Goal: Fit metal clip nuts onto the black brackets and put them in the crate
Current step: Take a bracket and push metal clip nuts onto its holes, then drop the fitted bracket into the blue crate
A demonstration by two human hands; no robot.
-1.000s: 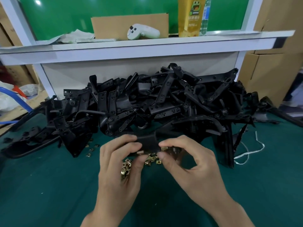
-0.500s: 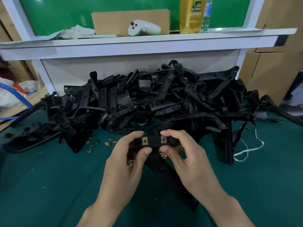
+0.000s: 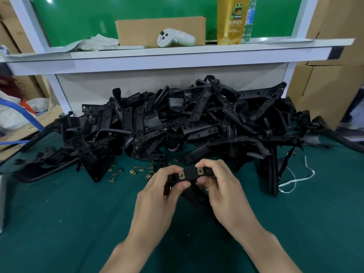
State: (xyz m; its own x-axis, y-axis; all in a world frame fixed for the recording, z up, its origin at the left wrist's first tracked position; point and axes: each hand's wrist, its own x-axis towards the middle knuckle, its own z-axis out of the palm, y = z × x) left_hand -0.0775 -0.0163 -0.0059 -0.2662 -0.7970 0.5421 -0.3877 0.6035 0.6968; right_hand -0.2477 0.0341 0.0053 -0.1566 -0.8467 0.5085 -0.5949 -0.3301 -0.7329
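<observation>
Flipped upward, bracket (image 3: 190, 173) shows clip nuts (image 3: 181, 175), long axis left-right.

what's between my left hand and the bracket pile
In the head view, loose brass clip nuts lie scattered on the green mat between the left hand and the pile.

The bracket (image 3: 190, 173) has been turned, clip nuts (image 3: 181, 175) now facing up.

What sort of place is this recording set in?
Most likely a factory or workshop assembly bench: a large heap of black brackets on the green mat, loose metal clip nuts scattered beside it, and cardboard boxes stacked at the right.
</observation>
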